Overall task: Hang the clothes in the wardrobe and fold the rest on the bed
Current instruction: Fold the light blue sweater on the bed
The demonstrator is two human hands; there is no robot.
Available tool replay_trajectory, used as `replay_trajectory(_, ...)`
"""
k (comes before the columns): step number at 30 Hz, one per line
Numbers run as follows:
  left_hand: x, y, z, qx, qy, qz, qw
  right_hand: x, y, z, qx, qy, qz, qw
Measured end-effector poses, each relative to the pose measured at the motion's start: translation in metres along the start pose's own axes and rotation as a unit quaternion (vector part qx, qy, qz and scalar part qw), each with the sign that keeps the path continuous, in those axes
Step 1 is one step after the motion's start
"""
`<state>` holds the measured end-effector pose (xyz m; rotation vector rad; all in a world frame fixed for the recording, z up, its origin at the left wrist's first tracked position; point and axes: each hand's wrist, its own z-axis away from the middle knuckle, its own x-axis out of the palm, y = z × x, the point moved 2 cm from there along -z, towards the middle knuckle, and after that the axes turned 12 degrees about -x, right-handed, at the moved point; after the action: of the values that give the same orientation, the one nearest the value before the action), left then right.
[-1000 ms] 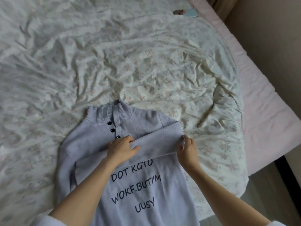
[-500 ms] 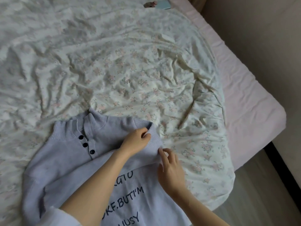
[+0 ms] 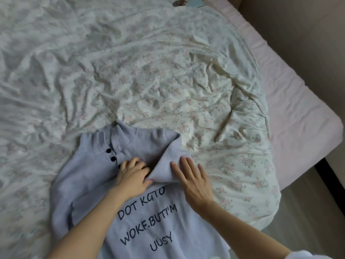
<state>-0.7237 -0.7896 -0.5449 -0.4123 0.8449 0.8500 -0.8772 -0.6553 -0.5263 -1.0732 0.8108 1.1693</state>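
A pale lilac sweater [image 3: 93,184] lies face up on the near part of the bed, its hem running out of view at the near edge and its ribbed collar [image 3: 106,141] pointing far. Dark print reads across its chest between the two forearms. Its left sleeve [image 3: 61,208] lies folded along the left side of the body.

The right sleeve [image 3: 168,161] is folded in across the chest, forming a thick band that runs from the right shoulder down and left to the middle of the sweater. The left hand [image 3: 133,176] sits at the near left end of that band, just right of the dark buttons [image 3: 111,155]; its fingers are curled, with the thumb under the sleeve's edge and the other fingers on top, pinching the fold. The right hand [image 3: 194,182] lies flat on the band's right part, fingers straight and slightly spread, fingertips pointing far and pressing the knit down; its palm rests on the chest just near the fold.

Beyond the collar, a rumpled floral duvet [image 3: 168,81] covers the bed. To the right, a pink sheet [image 3: 291,101] shows at the mattress edge. At the far edge, a small pale blue thing [image 3: 195,1] lies on the duvet; what it is cannot be told.
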Motion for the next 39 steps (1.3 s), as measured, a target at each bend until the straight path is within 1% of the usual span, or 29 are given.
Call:
replay_trajectory(1,-0.002,-0.003,0.003,-0.004,-0.001,0.022,1.0,-0.001,0.001,-0.003,-0.012,0.002,0.007,1.0)
replay_trajectory(2,-0.005,-0.005,0.006,-0.017,-0.006,0.08,0.997,-0.003,0.003,-0.006,-0.015,0.003,0.009,1.0)
replay_trajectory(3,-0.007,-0.008,0.01,-0.032,-0.026,0.162,0.986,-0.003,0.004,-0.009,-0.015,0.005,0.012,1.0)
replay_trajectory(5,-0.008,-0.017,0.018,-0.053,-0.066,0.297,0.951,0.0,0.006,-0.015,-0.032,-0.006,0.008,0.999)
replay_trajectory(7,-0.007,-0.029,0.024,-0.068,-0.075,0.352,0.931,0.004,0.011,-0.019,-0.053,-0.026,0.011,0.998)
replay_trajectory(9,-0.001,-0.042,0.033,-0.087,-0.065,0.345,0.932,0.005,0.01,-0.02,-0.073,-0.041,0.031,0.996)
replay_trajectory(11,0.009,-0.051,0.039,-0.104,-0.044,0.333,0.936,0.005,0.006,-0.019,-0.098,-0.071,0.05,0.991)
replay_trajectory(12,0.014,-0.055,0.04,-0.11,-0.039,0.331,0.936,0.007,0.005,-0.018,-0.099,-0.09,0.062,0.989)
replay_trajectory(14,0.024,-0.066,0.044,-0.112,-0.026,0.303,0.946,0.011,0.004,-0.018,-0.073,-0.135,0.089,0.984)
replay_trajectory(16,0.033,-0.077,0.048,-0.102,-0.029,0.234,0.966,0.014,0.003,-0.019,-0.043,-0.163,0.091,0.981)
replay_trajectory(17,0.037,-0.082,0.052,-0.099,-0.05,0.18,0.977,0.016,0.001,-0.019,-0.037,-0.167,0.087,0.981)
replay_trajectory(19,0.047,-0.09,0.058,-0.09,-0.093,0.079,0.989,0.02,-0.004,-0.02,-0.032,-0.158,0.074,0.984)
replay_trajectory(20,0.051,-0.092,0.06,-0.086,-0.093,0.051,0.991,0.021,-0.006,-0.02,-0.029,-0.151,0.07,0.986)
replay_trajectory(21,0.053,-0.095,0.063,-0.089,-0.081,0.043,0.992,0.022,-0.007,-0.02,-0.025,-0.143,0.068,0.987)
replay_trajectory(22,0.054,-0.098,0.065,-0.105,-0.063,0.063,0.99,0.023,-0.008,-0.02,-0.022,-0.137,0.065,0.988)
replay_trajectory(23,0.053,-0.1,0.069,-0.138,-0.046,0.104,0.984,0.022,-0.009,-0.02,-0.021,-0.132,0.061,0.989)
replay_trajectory(25,0.052,-0.107,0.079,-0.214,-0.01,0.179,0.96,0.019,-0.012,-0.021,-0.023,-0.117,0.056,0.991)
replay_trajectory(28,0.046,-0.117,0.092,-0.291,0.072,0.177,0.937,0.014,-0.015,-0.022,-0.027,-0.103,0.041,0.993)
replay_trajectory(29,0.045,-0.121,0.096,-0.315,0.083,0.163,0.931,0.013,-0.017,-0.023,-0.032,-0.105,0.033,0.993)
replay_trajectory(30,0.045,-0.126,0.1,-0.337,0.075,0.143,0.928,0.012,-0.02,-0.024,-0.04,-0.104,0.024,0.993)
replay_trajectory(32,0.048,-0.132,0.103,-0.37,0.021,0.1,0.923,0.011,-0.025,-0.027,-0.057,-0.093,0.001,0.994)
replay_trajectory(34,0.052,-0.131,0.106,-0.389,-0.014,0.067,0.918,0.009,-0.027,-0.029,-0.071,-0.07,-0.028,0.995)
replay_trajectory(35,0.054,-0.129,0.107,-0.393,-0.008,0.055,0.918,0.008,-0.028,-0.03,-0.073,-0.059,-0.041,0.995)
replay_trajectory(37,0.053,-0.12,0.106,-0.373,0.055,0.059,0.924,0.007,-0.028,-0.032,-0.057,-0.037,-0.052,0.996)
replay_trajectory(39,0.05,-0.105,0.101,-0.318,0.125,0.094,0.935,0.006,-0.024,-0.037,-0.026,-0.018,-0.054,0.998)
